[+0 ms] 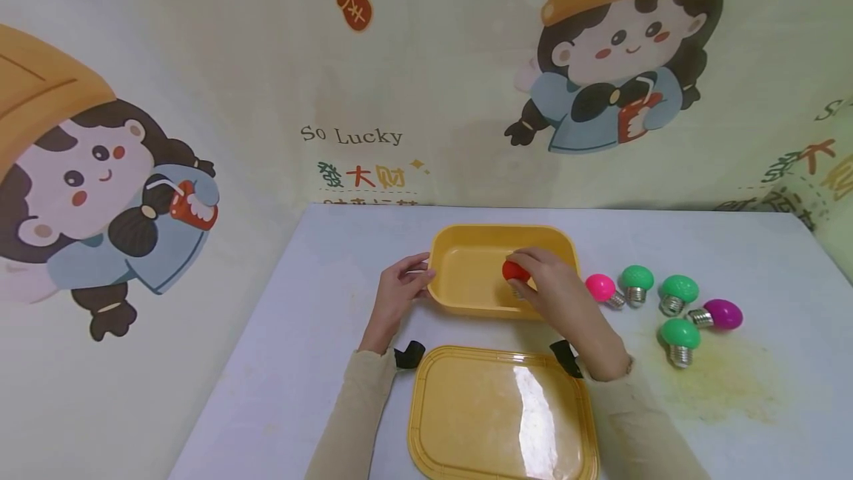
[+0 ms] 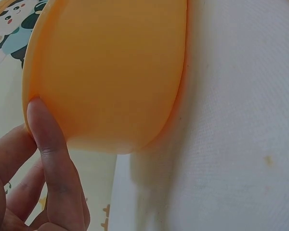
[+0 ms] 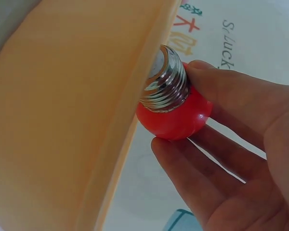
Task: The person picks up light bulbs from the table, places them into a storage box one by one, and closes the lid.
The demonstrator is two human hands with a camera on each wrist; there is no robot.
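My right hand [image 1: 549, 284] pinches a red light bulb [image 3: 176, 118] between thumb and fingers. In the head view the bulb overlaps the right part of a yellow plastic box [image 1: 466, 272]. The right wrist view shows its silver screw base [image 3: 167, 89] at the box's rim, partly hidden behind the wall. At the box's left end my left hand [image 1: 401, 291] grips the rim, thumb on one side and fingers on the other. Inside, the visible floor of the box holds nothing.
Right of the box lie a pink bulb [image 1: 601, 287], several green bulbs [image 1: 680, 333] and a purple bulb [image 1: 723, 314] on the white table [image 1: 266, 391]. Nearer me is a flat yellow lid [image 1: 473, 413]. A printed cloth [image 1: 453, 80] hangs behind the table.
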